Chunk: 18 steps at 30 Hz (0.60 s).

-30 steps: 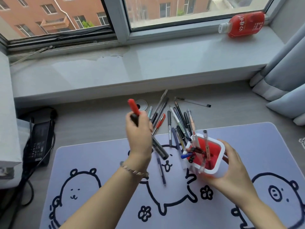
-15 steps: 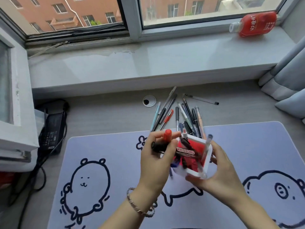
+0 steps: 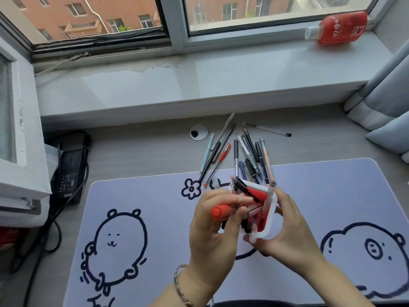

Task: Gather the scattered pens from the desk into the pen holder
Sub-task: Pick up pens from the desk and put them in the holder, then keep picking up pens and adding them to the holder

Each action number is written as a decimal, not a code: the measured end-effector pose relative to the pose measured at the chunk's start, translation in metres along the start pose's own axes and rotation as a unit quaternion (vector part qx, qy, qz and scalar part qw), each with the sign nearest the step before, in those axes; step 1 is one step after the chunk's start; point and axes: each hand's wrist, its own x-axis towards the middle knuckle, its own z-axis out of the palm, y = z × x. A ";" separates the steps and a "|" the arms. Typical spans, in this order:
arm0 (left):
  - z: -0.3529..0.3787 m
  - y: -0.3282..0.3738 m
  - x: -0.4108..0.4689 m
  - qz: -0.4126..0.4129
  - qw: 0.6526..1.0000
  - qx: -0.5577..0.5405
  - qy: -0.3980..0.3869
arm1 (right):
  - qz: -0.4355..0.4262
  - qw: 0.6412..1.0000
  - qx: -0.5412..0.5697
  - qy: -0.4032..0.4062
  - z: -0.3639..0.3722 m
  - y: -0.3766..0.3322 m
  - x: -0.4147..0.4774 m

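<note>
A white pen holder [image 3: 269, 227] with a red inside is tilted toward me above the desk mat, gripped from the right by my right hand [image 3: 285, 229]. Several pens stick out of it. My left hand [image 3: 215, 231] grips a red-capped marker [image 3: 221, 212] and other dark pens, their far ends lying in the holder's mouth. Behind the holder, several loose pens [image 3: 234, 154] lie scattered on the grey desk, some overlapping the mat's far edge. One clear pen [image 3: 267, 129] lies apart at the back.
A pale mat [image 3: 141, 196] with black cartoon drawings covers the desk front. A round cable grommet [image 3: 198, 132] sits left of the pens. A black power adapter [image 3: 69, 169] with cables lies at the left. A red bottle [image 3: 338, 27] lies on the windowsill. Curtains hang at the right.
My left hand carried the red-capped marker and dark pens from above the desk over to the holder. My right hand lifted and tilted the holder toward me.
</note>
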 end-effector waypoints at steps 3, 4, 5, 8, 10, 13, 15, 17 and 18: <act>0.001 -0.004 0.001 -0.053 0.998 -0.023 -0.027 | -0.023 0.999 -0.030 0.003 0.001 0.002 0.001; 0.000 -0.006 0.000 -0.036 0.999 -0.008 -0.039 | -0.027 0.999 -0.033 0.004 0.001 0.003 0.001; -0.001 -0.007 0.000 -0.004 0.999 0.014 -0.051 | -0.026 0.999 -0.029 0.002 0.001 0.003 0.000; -0.003 -0.005 0.000 0.079 0.992 0.070 -0.064 | -0.025 1.000 -0.014 -0.010 0.003 0.004 -0.001; -0.004 -0.005 0.000 0.118 0.986 0.102 -0.057 | -0.038 0.999 -0.019 -0.014 0.004 0.005 -0.002; -0.010 -0.012 0.003 0.164 0.967 0.188 -0.050 | -0.039 0.999 -0.006 -0.012 0.002 0.003 0.000; -0.013 -0.017 0.006 0.143 0.955 0.256 -0.041 | -0.040 0.999 -0.001 -0.006 -0.001 0.003 -0.001; -0.013 -0.015 0.007 0.069 0.961 0.265 -0.043 | -0.044 0.999 -0.004 -0.004 -0.002 0.002 -0.003; -0.012 -0.012 0.005 0.030 0.968 0.241 -0.065 | -0.047 0.999 -0.006 -0.004 -0.002 0.001 -0.004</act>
